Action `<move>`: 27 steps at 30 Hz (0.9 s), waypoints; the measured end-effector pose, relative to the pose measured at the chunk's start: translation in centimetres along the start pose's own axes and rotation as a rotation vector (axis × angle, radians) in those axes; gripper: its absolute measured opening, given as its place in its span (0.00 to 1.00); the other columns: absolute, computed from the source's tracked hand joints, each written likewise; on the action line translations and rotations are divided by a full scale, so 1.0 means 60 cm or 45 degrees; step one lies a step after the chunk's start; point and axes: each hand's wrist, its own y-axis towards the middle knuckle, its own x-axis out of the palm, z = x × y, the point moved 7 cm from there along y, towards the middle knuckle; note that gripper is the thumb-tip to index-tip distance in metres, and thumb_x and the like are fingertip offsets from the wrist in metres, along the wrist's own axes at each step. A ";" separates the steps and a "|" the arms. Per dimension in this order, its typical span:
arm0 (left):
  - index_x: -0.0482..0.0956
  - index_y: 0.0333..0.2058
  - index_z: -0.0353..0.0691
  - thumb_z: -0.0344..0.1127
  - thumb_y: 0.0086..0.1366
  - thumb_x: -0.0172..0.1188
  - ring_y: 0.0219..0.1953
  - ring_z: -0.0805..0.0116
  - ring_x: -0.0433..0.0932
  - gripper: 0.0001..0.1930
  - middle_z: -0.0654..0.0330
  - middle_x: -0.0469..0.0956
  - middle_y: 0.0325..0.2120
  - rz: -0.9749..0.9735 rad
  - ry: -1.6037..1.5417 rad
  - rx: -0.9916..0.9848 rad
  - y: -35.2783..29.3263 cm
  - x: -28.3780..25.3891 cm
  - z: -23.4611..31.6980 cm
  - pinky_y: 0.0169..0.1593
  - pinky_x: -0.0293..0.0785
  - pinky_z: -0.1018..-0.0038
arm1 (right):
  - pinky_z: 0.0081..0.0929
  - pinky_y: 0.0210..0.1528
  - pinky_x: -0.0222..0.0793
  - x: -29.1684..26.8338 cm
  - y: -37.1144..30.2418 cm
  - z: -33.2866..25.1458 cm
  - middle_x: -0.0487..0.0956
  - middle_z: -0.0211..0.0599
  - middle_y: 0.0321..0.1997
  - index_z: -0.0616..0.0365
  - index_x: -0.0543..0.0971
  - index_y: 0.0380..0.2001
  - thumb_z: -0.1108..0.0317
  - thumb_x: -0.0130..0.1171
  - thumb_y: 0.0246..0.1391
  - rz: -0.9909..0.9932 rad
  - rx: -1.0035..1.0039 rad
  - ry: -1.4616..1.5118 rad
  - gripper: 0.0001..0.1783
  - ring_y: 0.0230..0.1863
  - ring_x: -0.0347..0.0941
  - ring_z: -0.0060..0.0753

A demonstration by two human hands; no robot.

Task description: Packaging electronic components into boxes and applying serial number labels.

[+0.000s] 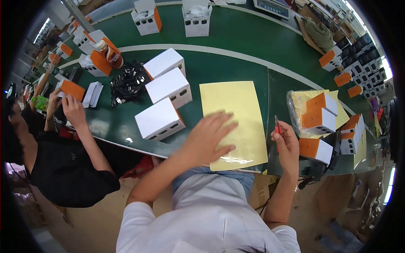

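My left hand (209, 137) has its fingers spread over a yellow sheet (234, 101) at the front of the green table; slight blur leaves it unclear whether the palm presses on it. Light glints off the sheet's lower part. To the right of the sheet, my right hand (287, 145) is closed around a small red-handled tool (277, 126) with a metal tip pointing up; its exact kind cannot be made out. Three white boxes with orange sides stand left of the sheet, the nearest box (157, 120) close to my left forearm.
A heap of black cables (128, 83) and a brown bottle (110, 55) are at the left. Beside me a co-worker (71, 168) handles an orange-and-white box (72, 89). On the right, several boxes (325, 110) sit on yellow sheets in clear plastic. Open boxes (197, 23) stand farther back.
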 end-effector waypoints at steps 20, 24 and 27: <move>0.70 0.66 0.44 0.68 0.59 0.63 0.77 0.52 0.48 0.44 0.56 0.56 0.73 -0.427 0.273 0.145 0.103 0.167 -0.055 0.76 0.37 0.45 | 0.31 0.43 0.71 -0.005 -0.004 -0.013 0.80 0.38 0.36 0.55 0.85 0.44 0.77 0.58 0.60 0.064 -0.046 -0.853 0.12 0.37 0.76 0.40; 0.67 0.67 0.43 0.71 0.59 0.59 0.77 0.54 0.48 0.47 0.57 0.55 0.74 -0.454 0.358 0.119 0.098 0.176 -0.057 0.76 0.37 0.45 | 0.33 0.40 0.70 0.002 0.008 -0.003 0.79 0.33 0.33 0.51 0.86 0.40 0.74 0.63 0.56 0.063 -0.075 -1.000 0.09 0.34 0.76 0.38; 0.68 0.67 0.43 0.70 0.59 0.61 0.77 0.54 0.48 0.46 0.57 0.56 0.73 -0.456 0.316 0.123 0.100 0.173 -0.055 0.76 0.37 0.45 | 0.33 0.38 0.69 0.010 0.015 0.003 0.78 0.31 0.32 0.49 0.87 0.38 0.72 0.65 0.55 0.047 -0.143 -1.119 0.09 0.32 0.75 0.37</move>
